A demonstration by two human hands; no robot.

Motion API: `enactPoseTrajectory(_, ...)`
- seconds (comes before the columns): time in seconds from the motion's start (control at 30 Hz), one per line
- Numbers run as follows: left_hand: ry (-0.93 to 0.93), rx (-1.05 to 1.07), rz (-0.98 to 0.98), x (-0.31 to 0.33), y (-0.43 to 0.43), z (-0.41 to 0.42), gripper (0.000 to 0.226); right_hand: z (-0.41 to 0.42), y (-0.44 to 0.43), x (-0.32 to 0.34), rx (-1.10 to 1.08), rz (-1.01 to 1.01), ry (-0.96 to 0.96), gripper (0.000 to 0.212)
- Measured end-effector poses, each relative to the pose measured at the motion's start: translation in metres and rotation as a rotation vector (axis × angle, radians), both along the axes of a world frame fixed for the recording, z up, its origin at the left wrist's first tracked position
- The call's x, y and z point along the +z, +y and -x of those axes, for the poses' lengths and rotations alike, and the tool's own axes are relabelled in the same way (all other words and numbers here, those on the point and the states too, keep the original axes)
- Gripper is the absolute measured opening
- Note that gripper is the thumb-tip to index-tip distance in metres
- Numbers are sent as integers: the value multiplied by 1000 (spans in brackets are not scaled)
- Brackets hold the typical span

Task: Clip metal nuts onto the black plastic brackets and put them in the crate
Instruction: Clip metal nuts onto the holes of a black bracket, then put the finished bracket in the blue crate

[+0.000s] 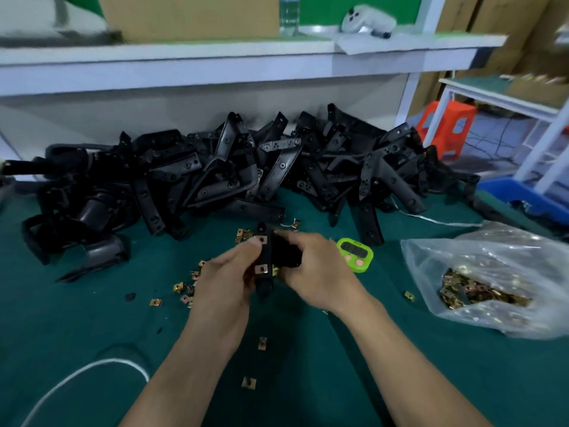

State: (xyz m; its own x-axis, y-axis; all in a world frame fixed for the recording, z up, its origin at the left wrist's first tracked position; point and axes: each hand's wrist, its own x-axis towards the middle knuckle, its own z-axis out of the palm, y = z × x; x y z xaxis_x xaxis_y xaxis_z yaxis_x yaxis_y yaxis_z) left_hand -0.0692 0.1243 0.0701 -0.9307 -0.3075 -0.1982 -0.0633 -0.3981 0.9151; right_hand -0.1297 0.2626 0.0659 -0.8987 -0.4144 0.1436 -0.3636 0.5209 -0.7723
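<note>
black plastic bracket is sitting upright between both hands over the desk, left hand and right hand fingers curling round it, left thumb pressing a metal nut home. clipping seems nearly done; next it's needing the crate, which isn't showing.

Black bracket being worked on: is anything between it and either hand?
Nothing visible. The left hand and right hand both grip the bracket directly; two nuts are already clipped on it.
</note>
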Motion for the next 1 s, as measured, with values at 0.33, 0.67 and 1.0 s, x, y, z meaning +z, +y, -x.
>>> enactPoseTrajectory(0.33, 186, -222, 421, 39, 91, -22, 26, -83, 106, 39, -401, -129, 96, 66)
enactPoseTrajectory(0.67, 169, -909, 375, 30, 273, -26, 9, -188, 300, 29, -667, -74, -202, 58)
enactPoseTrajectory(1.0, -319, -872, -246, 52, 438, 70, 35, -103, 454, 29, -983, 898, -413, 20)
